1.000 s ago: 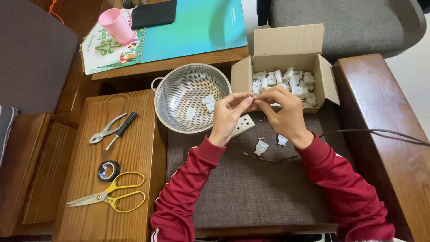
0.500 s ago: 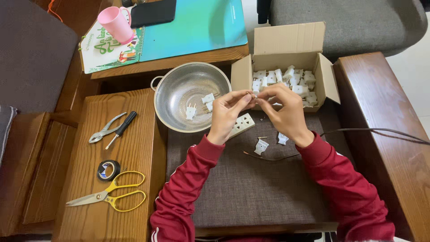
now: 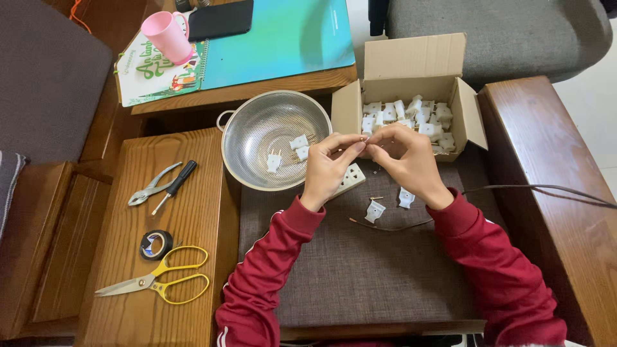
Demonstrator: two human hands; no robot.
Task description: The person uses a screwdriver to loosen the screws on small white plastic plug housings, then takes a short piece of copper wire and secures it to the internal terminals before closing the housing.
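Note:
My left hand (image 3: 328, 168) and my right hand (image 3: 406, 162) meet fingertip to fingertip above a brown cushion (image 3: 360, 270), pinching a thin wire end between them. The dark cable (image 3: 540, 190) runs off to the right. Under my left hand lies a white socket block (image 3: 351, 179). Two white plug halves (image 3: 375, 211) (image 3: 405, 197) rest on the cushion below my hands. A metal colander (image 3: 257, 128) to the left holds three white plugs (image 3: 274, 159). A cardboard box (image 3: 411, 64) behind my hands is full of white plugs.
On the wooden surface at left lie pliers (image 3: 151, 188), a screwdriver (image 3: 175, 185), black tape (image 3: 156, 244) and yellow-handled scissors (image 3: 154, 283). A pink cup (image 3: 166, 35), a notebook (image 3: 164, 74) and a dark phone (image 3: 220, 19) sit on the far table. A wooden armrest (image 3: 553, 186) is at right.
My hands stay together at the same spot; only the fingers shift slightly on the wire.

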